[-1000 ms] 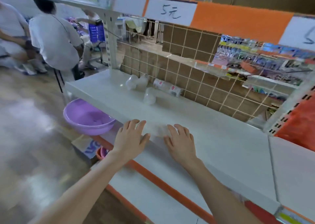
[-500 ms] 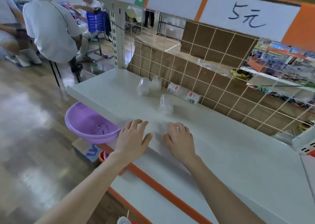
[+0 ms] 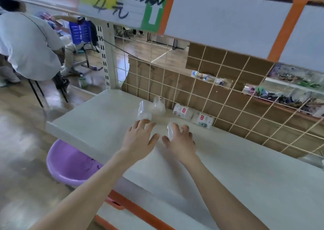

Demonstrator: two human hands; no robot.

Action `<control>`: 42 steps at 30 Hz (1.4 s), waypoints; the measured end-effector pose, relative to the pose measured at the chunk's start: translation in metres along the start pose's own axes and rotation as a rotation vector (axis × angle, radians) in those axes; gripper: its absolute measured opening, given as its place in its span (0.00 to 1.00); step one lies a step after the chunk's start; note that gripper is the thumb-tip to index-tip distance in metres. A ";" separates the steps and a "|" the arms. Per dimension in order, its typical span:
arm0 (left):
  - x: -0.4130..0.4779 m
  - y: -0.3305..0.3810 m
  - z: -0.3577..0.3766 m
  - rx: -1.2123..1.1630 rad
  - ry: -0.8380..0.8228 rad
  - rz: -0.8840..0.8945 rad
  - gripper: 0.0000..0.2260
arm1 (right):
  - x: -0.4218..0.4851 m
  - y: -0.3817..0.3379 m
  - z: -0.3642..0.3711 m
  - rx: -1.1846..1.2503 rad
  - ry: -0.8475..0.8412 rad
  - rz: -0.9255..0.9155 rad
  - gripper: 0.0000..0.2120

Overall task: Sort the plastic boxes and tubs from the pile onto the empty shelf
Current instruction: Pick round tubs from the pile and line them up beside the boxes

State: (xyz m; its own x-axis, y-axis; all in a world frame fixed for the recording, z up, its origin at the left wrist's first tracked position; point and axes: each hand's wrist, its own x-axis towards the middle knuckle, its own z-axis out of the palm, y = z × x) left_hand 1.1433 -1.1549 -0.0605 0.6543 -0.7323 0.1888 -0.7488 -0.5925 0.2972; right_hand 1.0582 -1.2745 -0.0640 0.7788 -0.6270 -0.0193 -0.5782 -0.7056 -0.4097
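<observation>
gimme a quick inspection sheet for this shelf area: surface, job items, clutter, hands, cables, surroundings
surface: white shelf, flat, with an orange front edge
job's things: pair of clear tubs at the back by the wire grid; two labelled tubs on their sides beside them; small clear tub under the right hand
clutter: nothing seen on the shelf
hands: left hand spread open, fingertips at the pair of clear tubs; right hand curled over the small clear tub
cables: dark cord slanting across the wire grid
surroundings: purple basin below the shelf's left end; seated person at left; price sign overhead
</observation>
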 end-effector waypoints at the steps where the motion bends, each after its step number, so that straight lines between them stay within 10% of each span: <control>1: 0.005 0.000 0.001 -0.015 0.000 0.008 0.40 | 0.003 0.000 0.001 -0.010 0.007 0.003 0.21; 13: 0.042 -0.029 0.009 -0.102 -0.119 0.216 0.39 | 0.023 -0.009 0.006 0.091 0.065 0.119 0.22; 20: 0.051 -0.062 0.002 -0.100 -0.144 0.321 0.21 | 0.026 -0.026 0.012 0.111 0.105 0.219 0.25; 33: 0.061 -0.080 -0.003 -0.438 -0.195 0.541 0.32 | 0.014 -0.072 -0.002 0.923 0.257 0.403 0.19; 38: 0.064 -0.076 0.000 -0.734 -0.261 0.442 0.31 | 0.008 -0.078 -0.003 1.041 0.315 0.395 0.05; 42: 0.066 -0.078 0.003 -0.995 -0.439 0.342 0.27 | 0.000 -0.072 -0.003 1.198 0.249 0.293 0.13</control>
State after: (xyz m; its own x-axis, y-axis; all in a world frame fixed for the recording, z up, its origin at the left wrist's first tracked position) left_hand 1.2450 -1.1582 -0.0736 0.1920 -0.9744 0.1167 -0.3367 0.0463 0.9405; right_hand 1.0995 -1.2247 -0.0318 0.5166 -0.8462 -0.1308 -0.0361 0.1311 -0.9907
